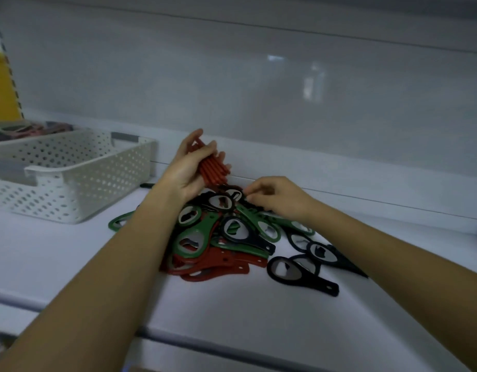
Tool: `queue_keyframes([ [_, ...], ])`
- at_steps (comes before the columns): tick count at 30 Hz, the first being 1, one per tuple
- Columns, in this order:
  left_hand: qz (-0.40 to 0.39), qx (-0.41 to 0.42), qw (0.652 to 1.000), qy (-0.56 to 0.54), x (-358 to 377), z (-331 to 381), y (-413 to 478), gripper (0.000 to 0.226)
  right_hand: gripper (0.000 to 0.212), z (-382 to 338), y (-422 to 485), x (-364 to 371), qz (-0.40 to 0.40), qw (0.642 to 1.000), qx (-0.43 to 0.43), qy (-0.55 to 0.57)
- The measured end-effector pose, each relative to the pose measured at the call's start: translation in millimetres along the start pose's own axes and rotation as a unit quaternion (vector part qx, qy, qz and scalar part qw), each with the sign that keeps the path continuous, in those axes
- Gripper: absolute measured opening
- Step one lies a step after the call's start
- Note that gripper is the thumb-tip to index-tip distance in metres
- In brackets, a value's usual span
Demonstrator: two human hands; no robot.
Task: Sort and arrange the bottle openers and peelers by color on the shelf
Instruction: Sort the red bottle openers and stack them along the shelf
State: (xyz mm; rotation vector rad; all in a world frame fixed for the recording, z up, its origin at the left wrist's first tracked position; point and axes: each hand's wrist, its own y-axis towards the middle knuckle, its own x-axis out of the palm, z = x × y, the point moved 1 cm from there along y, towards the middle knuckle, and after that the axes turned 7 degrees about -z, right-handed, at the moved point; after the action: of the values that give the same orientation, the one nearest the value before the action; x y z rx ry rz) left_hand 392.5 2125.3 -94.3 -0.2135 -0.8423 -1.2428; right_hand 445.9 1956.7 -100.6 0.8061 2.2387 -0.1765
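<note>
The left hand (187,170) grips a stack of red plastic bottle openers (214,171), raised just above the mixed heap of red, green and black openers (232,237) on the white shelf (71,264). The right hand (276,197) curls its fingertips at the heap's far edge; blur hides whether they pinch one. A white perforated basket (79,183) stands to the left.

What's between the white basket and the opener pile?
Head view: a strip of bare shelf, plus a small dark object by the basket corner; too blurred to identify.
</note>
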Motion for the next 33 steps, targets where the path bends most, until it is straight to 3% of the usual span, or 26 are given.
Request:
queue_keyframes([
  [4,0.057,0.012,0.998,-0.015,-30,15,-6,0.01,0.021,-10,20,16,0.026,0.998,0.007,-0.064],
  [7,0.091,0.005,0.994,-0.059,-44,18,-6,0.044,0.037,-15,35,27,0.035,0.995,0.067,-0.06],
  [9,0.09,-0.002,0.993,-0.078,-45,17,-7,0.05,0.048,-17,45,33,0.024,0.991,0.113,-0.074],
  [13,0.084,-0.038,0.995,-0.037,-47,11,-7,0.036,0.053,-22,60,38,0.028,0.981,0.189,-0.022],
  [17,0.085,-0.09,0.992,0.036,-50,6,-9,0.025,0.075,-39,65,37,-0.023,0.973,0.23,0.029],
  [22,0.088,-0.089,0.991,0.043,-54,7,-6,0.009,0.069,-48,65,36,-0.047,0.966,0.254,0.018],
  [27,0.095,-0.087,0.992,0.018,-56,7,-8,0.021,0.027,-47,62,33,-0.041,0.963,0.259,0.065],
  [30,0.097,-0.071,0.993,-0.001,-58,9,-8,0.009,0.012,-43,63,25,-0.031,0.953,0.273,0.128],
  [33,0.095,-0.055,0.994,-0.027,-55,11,-10,0.008,0.022,-36,62,12,0.039,0.949,0.246,0.193],
])
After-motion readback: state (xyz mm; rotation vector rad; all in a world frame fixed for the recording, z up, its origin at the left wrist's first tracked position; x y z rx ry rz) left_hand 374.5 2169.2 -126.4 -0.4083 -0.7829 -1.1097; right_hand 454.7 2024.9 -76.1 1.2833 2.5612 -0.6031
